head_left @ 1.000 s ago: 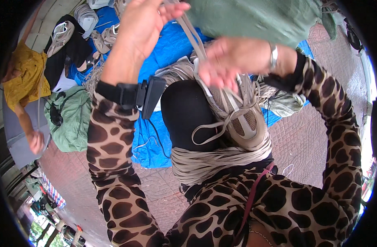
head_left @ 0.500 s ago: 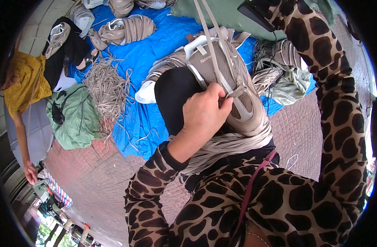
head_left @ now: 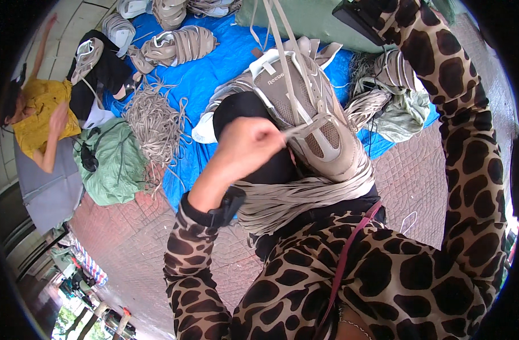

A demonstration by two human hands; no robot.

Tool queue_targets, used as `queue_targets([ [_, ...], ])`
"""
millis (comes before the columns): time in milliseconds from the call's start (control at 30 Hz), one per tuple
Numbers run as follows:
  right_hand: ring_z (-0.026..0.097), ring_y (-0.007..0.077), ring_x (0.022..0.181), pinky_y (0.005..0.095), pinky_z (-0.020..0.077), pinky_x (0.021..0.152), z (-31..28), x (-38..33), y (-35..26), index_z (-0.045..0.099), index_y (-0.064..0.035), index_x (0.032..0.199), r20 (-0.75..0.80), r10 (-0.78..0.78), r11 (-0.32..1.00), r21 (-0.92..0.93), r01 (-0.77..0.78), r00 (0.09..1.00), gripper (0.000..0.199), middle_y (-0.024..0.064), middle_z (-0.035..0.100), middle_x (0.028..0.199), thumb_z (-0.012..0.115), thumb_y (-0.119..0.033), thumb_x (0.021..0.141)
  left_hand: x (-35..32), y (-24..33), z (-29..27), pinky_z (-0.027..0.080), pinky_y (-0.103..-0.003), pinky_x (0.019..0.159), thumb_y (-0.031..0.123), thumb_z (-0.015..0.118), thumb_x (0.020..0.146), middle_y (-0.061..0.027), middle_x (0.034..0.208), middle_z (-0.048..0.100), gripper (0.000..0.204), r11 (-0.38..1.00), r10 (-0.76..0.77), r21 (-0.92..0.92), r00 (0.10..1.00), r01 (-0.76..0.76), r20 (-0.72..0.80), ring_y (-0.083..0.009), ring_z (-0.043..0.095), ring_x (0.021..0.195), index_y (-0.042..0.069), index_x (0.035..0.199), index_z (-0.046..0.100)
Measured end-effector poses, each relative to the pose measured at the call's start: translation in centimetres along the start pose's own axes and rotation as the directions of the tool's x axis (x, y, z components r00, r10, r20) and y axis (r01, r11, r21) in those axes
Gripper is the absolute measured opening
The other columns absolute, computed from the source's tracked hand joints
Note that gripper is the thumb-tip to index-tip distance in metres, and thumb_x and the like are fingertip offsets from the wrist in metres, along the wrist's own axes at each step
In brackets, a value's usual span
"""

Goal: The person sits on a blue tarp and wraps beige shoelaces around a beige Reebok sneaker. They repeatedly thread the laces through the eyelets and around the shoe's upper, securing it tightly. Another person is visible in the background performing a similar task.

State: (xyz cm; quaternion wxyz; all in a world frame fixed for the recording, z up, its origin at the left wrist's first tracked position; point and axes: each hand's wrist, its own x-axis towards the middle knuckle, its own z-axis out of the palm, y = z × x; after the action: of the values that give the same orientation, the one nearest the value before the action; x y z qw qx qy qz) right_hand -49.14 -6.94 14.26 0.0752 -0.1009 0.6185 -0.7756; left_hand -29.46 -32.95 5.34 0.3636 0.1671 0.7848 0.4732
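A beige-brown mesh sneaker [head_left: 333, 136] rests on my lap, its toe toward me. My left hand [head_left: 251, 148], fingers pinched together, grips a flat beige shoelace [head_left: 305, 129] and draws it out to the left from the lower eyelets. Two long strands of lace run from the shoe up past the top edge. My right arm reaches up along the right side; a black wrist device shows near the top, but the hand lies beyond the edge. Under the toe, a thick bundle of beige laces [head_left: 310, 198] drapes across my thighs.
A blue tarp [head_left: 205, 62] ahead holds lace-wrapped sneakers [head_left: 183, 45] and a tangled lace pile [head_left: 154, 122]. Green sacks [head_left: 109, 164] lie at left, with another [head_left: 404, 122] at right. On the left a person in a yellow top [head_left: 47, 116] sits near a sneaker [head_left: 88, 58].
My left hand has moved left and slightly down from the shoe, pulling the lace with it. At left, the other person's arm has risen from hanging low.
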Motion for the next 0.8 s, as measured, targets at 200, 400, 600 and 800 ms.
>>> queue_targets([
  [200, 0.054, 0.0153, 0.069, 0.0299, 0.0505, 0.064, 0.8, -0.9, -0.5, 0.056, -0.0008, 0.097, 0.006, -0.018, 0.999, 0.046, 0.018, 1.000, 0.023, 0.0045, 0.057, 0.081, 0.042, -0.017, 0.104, 1.6, 3.7, 5.1, 0.044, -0.038, 0.051, 0.021, 0.075, 0.081, -0.0083, 0.061, 0.058, 0.018, 0.846, 0.371, 0.507, 0.863, -0.163, -0.341, -0.0266, 0.057, 0.053, 0.011, 0.094, 0.068],
  [400, 0.054, 0.0162, 0.067, 0.0304, 0.0506, 0.063, 1.7, -1.9, -1.2, 0.056, -0.0008, 0.094, 0.037, -0.007, 0.999, 0.044, 0.005, 0.999, 0.026, 0.0052, 0.057, 0.078, 0.038, -0.017, 0.105, 3.6, 3.9, 6.0, 0.042, -0.031, 0.050, 0.015, 0.073, 0.085, -0.0051, 0.058, 0.056, 0.016, 0.966, 0.174, 0.218, 0.976, -0.143, -0.134, -0.0148, 0.053, 0.051, 0.004, 0.086, 0.062],
  [600, 0.058, 0.0165, 0.064, 0.0309, 0.0535, 0.062, 1.6, -1.6, -1.2, 0.057, -0.0009, 0.095, 0.110, 0.019, 0.997, 0.066, -0.026, 0.994, 0.027, 0.0056, 0.060, 0.077, 0.038, -0.016, 0.105, -0.1, 5.5, 8.1, 0.048, -0.032, 0.070, 0.011, 0.072, 0.083, -0.0082, 0.087, 0.065, 0.020, 0.809, 0.487, 0.474, 0.848, -0.348, -0.210, -0.0197, 0.061, 0.078, 0.004, 0.100, 0.062],
  [800, 0.068, 0.0243, 0.075, 0.0343, 0.0589, 0.071, 1.9, 4.8, 1.2, 0.056, 0.0027, 0.101, 0.228, 0.193, 0.972, 0.086, -0.217, 0.954, 0.026, 0.0135, 0.068, 0.086, 0.038, -0.016, 0.104, -3.0, 2.2, 10.4, 0.044, -0.038, 0.092, 0.010, 0.070, 0.078, -0.0094, 0.125, 0.063, 0.044, 0.575, 0.638, 0.655, 0.770, -0.490, 0.017, -0.0238, 0.059, 0.113, 0.002, 0.121, 0.063],
])
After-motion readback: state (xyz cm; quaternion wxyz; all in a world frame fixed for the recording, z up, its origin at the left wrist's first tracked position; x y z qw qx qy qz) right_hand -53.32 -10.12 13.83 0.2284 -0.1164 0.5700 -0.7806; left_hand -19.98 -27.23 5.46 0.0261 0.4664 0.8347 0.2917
